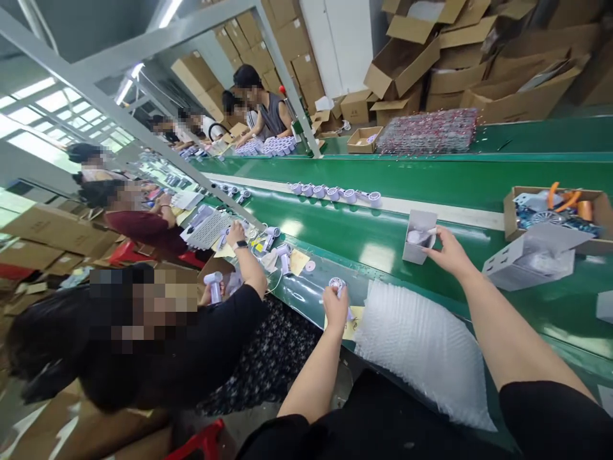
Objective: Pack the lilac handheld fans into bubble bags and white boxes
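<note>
My left hand (336,308) is closed around a small lilac handheld fan (337,283), its round grille facing up. The fan is held over the near edge of the green bench, by a yellow paper (352,322). Out over the green belt, my right hand (449,253) has thumb and fingers closed at the right side of a small grey box (414,253). Inside the box lies a whitish, plastic-wrapped item (417,237); my fingertips partly cover it. A stack of bubble-wrap bags (416,345) lies between my arms.
Another open grey box (510,265) stands right, before a carton of parts (510,217). Lilac fans (334,193) line the belt (445,182). At left, a co-worker in black (215,338) handles a fan (214,287). A metal post (285,70) rises beyond.
</note>
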Motion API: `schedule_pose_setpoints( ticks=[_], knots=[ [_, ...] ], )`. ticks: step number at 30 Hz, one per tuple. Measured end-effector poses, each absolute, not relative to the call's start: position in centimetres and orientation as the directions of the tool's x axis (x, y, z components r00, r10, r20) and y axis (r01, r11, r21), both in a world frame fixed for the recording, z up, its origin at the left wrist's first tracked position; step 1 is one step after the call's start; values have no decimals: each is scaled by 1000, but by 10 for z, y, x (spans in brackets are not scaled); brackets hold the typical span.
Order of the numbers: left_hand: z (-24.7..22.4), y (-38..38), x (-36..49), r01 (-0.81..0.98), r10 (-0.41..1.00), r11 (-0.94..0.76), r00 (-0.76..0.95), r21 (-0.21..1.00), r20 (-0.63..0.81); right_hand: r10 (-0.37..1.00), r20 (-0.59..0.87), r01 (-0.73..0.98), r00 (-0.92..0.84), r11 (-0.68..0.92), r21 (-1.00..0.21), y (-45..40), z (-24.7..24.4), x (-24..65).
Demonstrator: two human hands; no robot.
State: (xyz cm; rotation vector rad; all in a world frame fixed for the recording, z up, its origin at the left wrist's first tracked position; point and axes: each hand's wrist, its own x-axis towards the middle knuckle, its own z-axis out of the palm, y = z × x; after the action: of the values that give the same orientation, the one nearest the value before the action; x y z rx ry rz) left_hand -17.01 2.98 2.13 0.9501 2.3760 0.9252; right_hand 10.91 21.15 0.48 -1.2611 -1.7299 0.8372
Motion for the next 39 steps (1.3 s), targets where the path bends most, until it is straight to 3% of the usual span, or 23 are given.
schedule_pose_setpoints(
  ticks=[3, 5, 8, 10, 12, 14, 16, 19, 22, 23, 25, 26, 28, 30, 33, 39],
  knots=[
    [-5, -1, -183, 324, 660, 642, -695, 695, -286, 964, 235, 454, -121, 265, -851, 192, 19, 100],
    [-12, -6, -184, 245, 645, 664, -665, 706, -376, 971, 240, 409, 14, 214, -887, 165, 32, 93],
    [-2, -5, -182, 135, 657, 651, -594, 747, -464, 985, 39, 107, 171, 21, -994, 106, 49, 82],
    [14, -9, -176, 83, 696, 619, -519, 781, -497, 968, -237, -156, 84, -222, -962, 61, 55, 74],
    [31, -21, -160, -3, 782, 540, -367, 841, -504, 881, -457, -333, -125, -471, -817, 18, 57, 67],
    [46, -39, -135, -124, 870, 467, -113, 876, -480, 800, -518, -469, -302, -598, -650, -18, 56, 63],
    [55, -58, -107, -157, 870, 484, 189, 861, -455, 816, -475, -609, -328, -568, -554, -46, 55, 64],
    [56, -78, -71, 79, 730, 470, 525, 879, -437, 868, -492, -750, -61, -366, -552, -82, 53, 86],
    [50, -80, -45, 383, 737, 82, 598, 920, -314, 785, -576, -811, 227, -176, -558, -126, 55, 124],
    [49, -79, -37, 468, 757, -120, 614, 876, -224, 747, -604, -826, 278, -135, -548, -143, 56, 137],
    [45, -78, -20, 548, 692, -520, 720, 656, -53, 672, -659, -843, 338, -94, -529, -175, 56, 159],
    [43, -78, -10, 530, 609, -671, 793, 518, -22, 634, -686, -846, 356, -92, -525, -189, 56, 168],
    [36, -81, 9, 428, 421, -851, 902, 304, -92, 577, -729, -849, 369, -110, -517, -212, 51, 178],
    [27, -84, 28, 392, 327, -885, 907, 251, -265, 564, -763, -870, 316, -148, -470, -226, 43, 182],
    [14, -79, 47, 533, 362, -794, 801, 293, -476, 567, -795, -910, 215, -179, -373, -235, 30, 182],
    [7, -42, 56, 778, 565, -526, 622, 344, -542, 601, -781, -899, 167, -233, -371, -234, 22, 195]
  ],
)
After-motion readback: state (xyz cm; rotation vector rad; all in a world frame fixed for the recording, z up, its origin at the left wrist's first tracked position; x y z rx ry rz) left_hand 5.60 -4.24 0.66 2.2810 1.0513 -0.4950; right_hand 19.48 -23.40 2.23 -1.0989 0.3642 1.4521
